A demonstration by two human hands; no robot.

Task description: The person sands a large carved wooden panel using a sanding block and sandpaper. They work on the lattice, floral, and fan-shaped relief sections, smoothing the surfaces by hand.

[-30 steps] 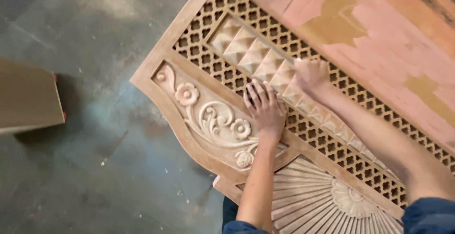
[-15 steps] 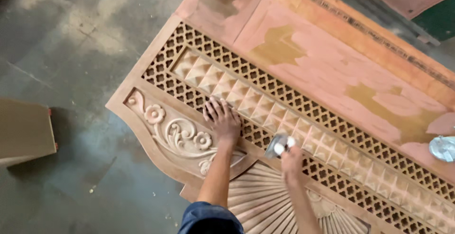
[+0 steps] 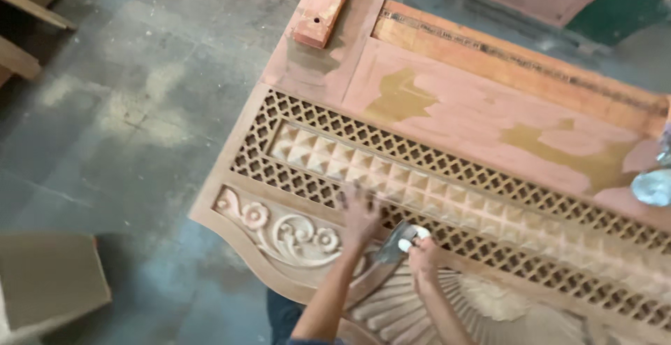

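A carved wooden panel [image 3: 447, 177] lies flat, with lattice bands, a row of small pyramids, a scroll-and-flower carving at the near left and a fan carving nearest me. My left hand [image 3: 360, 212] rests flat, fingers spread, on the lattice beside the scroll carving. Just to its right, my right hand [image 3: 423, 254] is closed around a small grey and white object [image 3: 400, 240], held at the panel's surface above the fan carving. Motion blur hides what the object is.
A short reddish wooden block [image 3: 325, 6] lies on the panel's far left corner. A shiny crumpled object [image 3: 653, 185] sits at the right edge. Brown board pieces [image 3: 49, 285] lie on the concrete floor [image 3: 140, 107] at left, more at the top left.
The view has swung left and back. My right hand left the pyramid row, came back near me and now grips a small object. My left hand stays flat beside the scroll carving.
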